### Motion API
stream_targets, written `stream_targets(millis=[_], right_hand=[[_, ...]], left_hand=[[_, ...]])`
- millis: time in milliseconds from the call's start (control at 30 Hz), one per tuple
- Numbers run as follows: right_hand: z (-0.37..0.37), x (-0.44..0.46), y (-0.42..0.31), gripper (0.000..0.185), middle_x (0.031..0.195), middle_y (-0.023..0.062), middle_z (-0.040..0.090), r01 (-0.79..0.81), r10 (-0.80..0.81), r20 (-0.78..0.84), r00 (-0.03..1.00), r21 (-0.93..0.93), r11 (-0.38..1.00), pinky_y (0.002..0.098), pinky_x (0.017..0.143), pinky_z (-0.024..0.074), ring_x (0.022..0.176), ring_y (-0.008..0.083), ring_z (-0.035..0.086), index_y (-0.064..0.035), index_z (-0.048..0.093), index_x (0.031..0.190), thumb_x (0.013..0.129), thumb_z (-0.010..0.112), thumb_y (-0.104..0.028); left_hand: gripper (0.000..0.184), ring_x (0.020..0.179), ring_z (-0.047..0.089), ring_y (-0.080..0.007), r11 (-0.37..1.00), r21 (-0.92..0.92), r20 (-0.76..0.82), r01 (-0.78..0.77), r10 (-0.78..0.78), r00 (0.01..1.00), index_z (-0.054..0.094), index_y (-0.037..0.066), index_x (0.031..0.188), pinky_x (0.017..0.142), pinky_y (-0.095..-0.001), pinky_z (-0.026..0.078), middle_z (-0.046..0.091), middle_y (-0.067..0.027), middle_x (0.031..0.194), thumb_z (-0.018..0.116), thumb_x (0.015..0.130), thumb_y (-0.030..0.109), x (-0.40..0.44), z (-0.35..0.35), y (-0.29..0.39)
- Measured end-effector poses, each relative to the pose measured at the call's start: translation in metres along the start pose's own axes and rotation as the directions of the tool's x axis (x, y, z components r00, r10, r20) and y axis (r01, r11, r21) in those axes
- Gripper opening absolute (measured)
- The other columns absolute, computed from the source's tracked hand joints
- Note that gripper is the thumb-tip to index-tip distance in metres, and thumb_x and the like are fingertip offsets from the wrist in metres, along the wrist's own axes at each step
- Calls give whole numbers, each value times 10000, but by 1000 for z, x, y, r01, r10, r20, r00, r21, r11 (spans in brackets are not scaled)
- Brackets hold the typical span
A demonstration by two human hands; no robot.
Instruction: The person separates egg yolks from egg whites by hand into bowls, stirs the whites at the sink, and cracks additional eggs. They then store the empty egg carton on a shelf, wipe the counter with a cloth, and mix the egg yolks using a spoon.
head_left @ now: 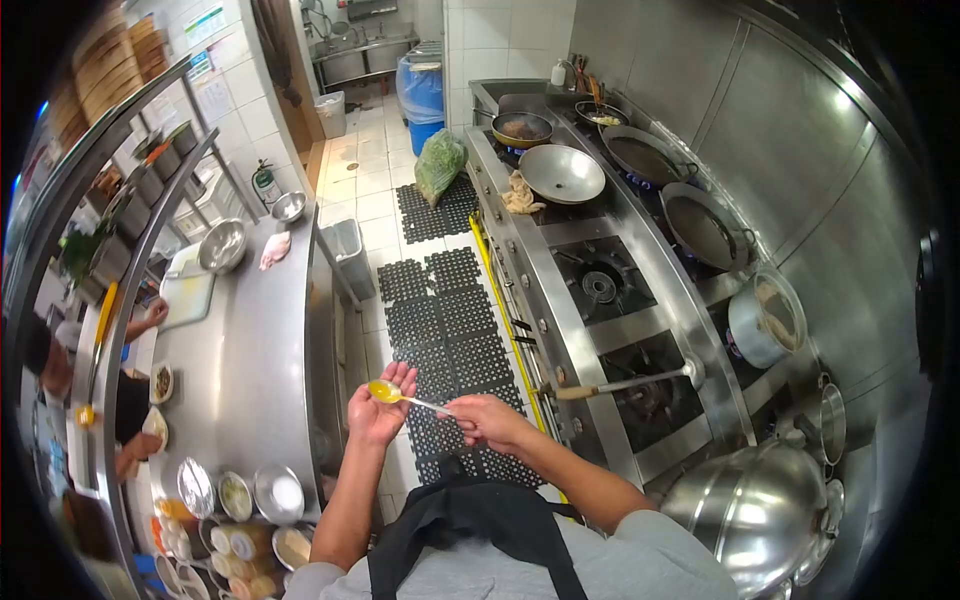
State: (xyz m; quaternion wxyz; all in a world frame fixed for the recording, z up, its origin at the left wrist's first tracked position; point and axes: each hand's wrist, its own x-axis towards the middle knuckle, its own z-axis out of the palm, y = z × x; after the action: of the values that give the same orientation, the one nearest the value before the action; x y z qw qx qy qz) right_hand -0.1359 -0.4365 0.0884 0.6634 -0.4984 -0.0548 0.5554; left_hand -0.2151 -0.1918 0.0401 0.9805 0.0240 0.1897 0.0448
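My right hand (487,421) grips the handle of a metal spoon (428,405), its fingers closed round the end. The spoon's bowl points left and carries a yellow liquid or sauce (384,391). My left hand (378,420) is palm up with its fingers stretched out, just under or beside the spoon's bowl; I cannot tell whether it touches the metal. Both hands are in front of my black apron (470,530), above the floor between the counter and the stove. Nearest on the right, a ladle (630,381) with a wooden handle lies across a burner.
The stove on the right holds a wok (561,174), a frying pan (522,128) and a large pot (766,315). At left, the steel counter (255,340) bears several bowls. A co-worker's hand (140,452) is beside it. A bag of greens (440,163) stands on the floor.
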Motion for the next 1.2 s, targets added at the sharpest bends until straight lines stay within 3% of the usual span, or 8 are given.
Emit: stream_targets(millis=[300, 667, 767, 833, 867, 900, 1033, 1200], right_hand=[[-105, 186, -175, 271, 673, -63, 389, 125, -105, -101, 989, 216, 968, 263, 565, 405, 549, 63, 355, 19, 658, 1227, 1071, 517, -153], [-175, 478, -411, 256, 723, -29, 544, 249, -247, -86, 965, 15, 968, 236, 510, 446, 553, 74, 510, -47, 697, 1121, 1063, 574, -263], [-188, 536, -460, 285, 726, 5, 625, 254, -264, -5, 965, -258, 932, 246, 527, 474, 568, 85, 573, -41, 703, 1100, 1066, 572, -293], [-199, 573, -487, 314, 768, 45, 697, 244, -255, 1, 967, -298, 923, 260, 566, 513, 612, 101, 640, -25, 705, 1111, 1070, 562, -302], [-204, 594, -499, 326, 788, 53, 708, 246, -263, 2, 965, -354, 902, 268, 583, 526, 626, 106, 653, -16, 702, 1120, 1071, 559, -305], [-210, 616, -513, 338, 808, 60, 720, 247, -269, 2, 963, -409, 878, 275, 601, 540, 640, 112, 666, -7, 700, 1129, 1072, 555, -307], [-258, 733, -541, 379, 855, 74, 726, 163, -200, -89, 976, -314, 935, 275, 641, 563, 683, 139, 689, -7, 684, 1211, 1080, 540, -333], [-390, 872, -574, 402, 966, 121, 728, 15, 10, -542, 841, 42, 999, 337, 733, 595, 809, 218, 708, -40, 630, 1272, 1058, 580, -376]], left_hand=[[559, 1452, 454, -394, 984, 99, -25, 147, -145, 989, 467, -17, 1493, 1165, -536, 417, 506, -201, 1543, 281, 1042, 255, 292, 120, 80], [524, 1409, 518, -369, 994, 21, -36, -107, 108, 993, 478, -41, 1464, 1159, -517, 443, 582, -189, 1473, 310, 1080, 274, 598, 237, 237], [527, 1257, 635, -346, 993, -49, -52, -104, 101, 994, 464, -49, 1470, 1087, -497, 511, 635, -206, 1382, 314, 1084, 277, 674, 253, 277], [527, 994, 715, -304, 981, -94, 167, 172, -155, 974, 460, -50, 1471, 890, -409, 603, 677, -209, 1263, 315, 1082, 275, 723, 259, 310], [518, 740, 674, -218, 996, -48, -52, 72, -74, 996, 467, -47, 1467, 636, -302, 569, 691, -203, 1167, 325, 1073, 259, 750, 269, 323], [518, 740, 674, -218, 994, -55, -79, 92, -96, 992, 467, -47, 1467, 636, -302, 569, 691, -203, 1167, 325, 1073, 259, 777, 275, 338], [516, 607, 561, -125, 975, 17, 38, 221, -222, 974, 460, -45, 1473, 500, -239, 458, 688, -178, 1128, 343, 1058, 238, 881, 282, 397], [524, 514, 452, -93, 974, 118, -24, 195, -193, 981, 429, -48, 1492, 411, -214, 373, 670, -148, 1098, 342, 1054, 226, 1003, 292, 497]])
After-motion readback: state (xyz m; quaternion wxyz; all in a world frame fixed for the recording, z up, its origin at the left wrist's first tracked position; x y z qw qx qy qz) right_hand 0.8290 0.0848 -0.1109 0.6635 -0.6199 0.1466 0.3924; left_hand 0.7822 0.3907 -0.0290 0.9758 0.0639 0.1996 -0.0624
